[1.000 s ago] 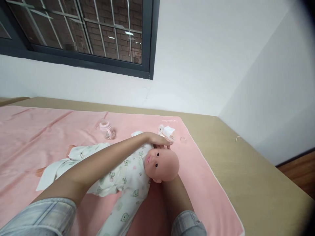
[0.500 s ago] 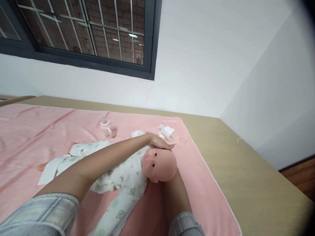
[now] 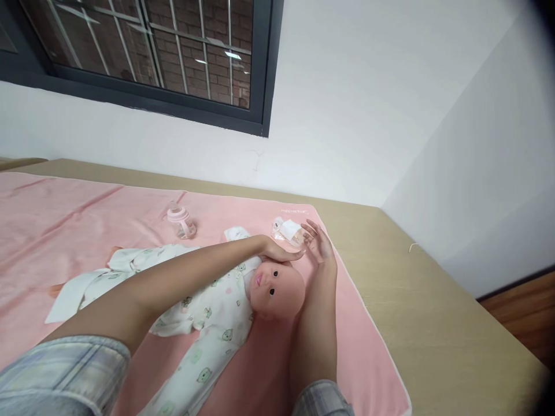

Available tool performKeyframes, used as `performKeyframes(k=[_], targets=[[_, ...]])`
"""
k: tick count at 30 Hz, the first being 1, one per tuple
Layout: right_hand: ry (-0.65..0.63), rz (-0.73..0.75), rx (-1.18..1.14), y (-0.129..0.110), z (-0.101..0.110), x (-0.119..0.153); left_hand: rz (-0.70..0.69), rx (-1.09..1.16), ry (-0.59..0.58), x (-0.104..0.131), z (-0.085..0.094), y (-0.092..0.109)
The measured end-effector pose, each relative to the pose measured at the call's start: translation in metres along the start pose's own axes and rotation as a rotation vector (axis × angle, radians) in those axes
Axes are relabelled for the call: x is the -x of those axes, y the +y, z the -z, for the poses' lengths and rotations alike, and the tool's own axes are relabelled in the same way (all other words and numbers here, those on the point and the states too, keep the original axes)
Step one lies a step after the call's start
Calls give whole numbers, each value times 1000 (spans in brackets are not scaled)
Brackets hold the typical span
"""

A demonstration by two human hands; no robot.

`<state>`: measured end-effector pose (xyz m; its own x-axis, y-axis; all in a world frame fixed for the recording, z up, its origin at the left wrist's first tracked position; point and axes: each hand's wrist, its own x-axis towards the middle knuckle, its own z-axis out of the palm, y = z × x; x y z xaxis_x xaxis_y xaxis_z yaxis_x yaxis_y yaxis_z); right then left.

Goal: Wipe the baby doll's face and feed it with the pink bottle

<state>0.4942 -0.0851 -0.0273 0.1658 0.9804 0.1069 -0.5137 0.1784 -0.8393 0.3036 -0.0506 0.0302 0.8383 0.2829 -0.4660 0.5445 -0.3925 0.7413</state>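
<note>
With mostly straight-fingered left hand (image 3: 280, 249), gripping nothing, steady the baby doll (image 3: 226, 306) lying against its near side; hold right hand (image 3: 319, 245), loosely open and empty, clear of the adjacent plastic packet (image 3: 288, 230).

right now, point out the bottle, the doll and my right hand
Bottle (image 3: 184, 225): head view, its side.
Doll (image 3: 232, 300): head view, clothed chest.
Right hand (image 3: 319, 247): head view, middle of the hand.

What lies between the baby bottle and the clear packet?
In the head view, the white sleeve end of the doll lies between them, with pink blanket on either side.
</note>
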Motion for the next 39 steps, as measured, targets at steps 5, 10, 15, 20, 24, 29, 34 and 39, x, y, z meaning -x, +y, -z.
performKeyframes(k=[5,10,15,20,24,29,34,39], targets=[[221,75,120,-3,5,0,110,-4,-192,-7,-1,-2],[254,-36,280,-3,3,0,179,-68,-212,-9,3,1],[186,-78,393,-4,1,-3,145,-256,64,5,14,15],[163,-97,565,-3,-3,-8,96,-408,472,43,28,21],[99,-108,545,0,-6,-9,60,-342,588,76,35,13],[75,-132,447,4,-7,-8,20,-191,659,112,27,5],[32,-21,439,-14,-10,0,-92,-88,707,140,7,0],[-32,166,725,-53,-35,23,-195,-55,805,156,-8,-3]])
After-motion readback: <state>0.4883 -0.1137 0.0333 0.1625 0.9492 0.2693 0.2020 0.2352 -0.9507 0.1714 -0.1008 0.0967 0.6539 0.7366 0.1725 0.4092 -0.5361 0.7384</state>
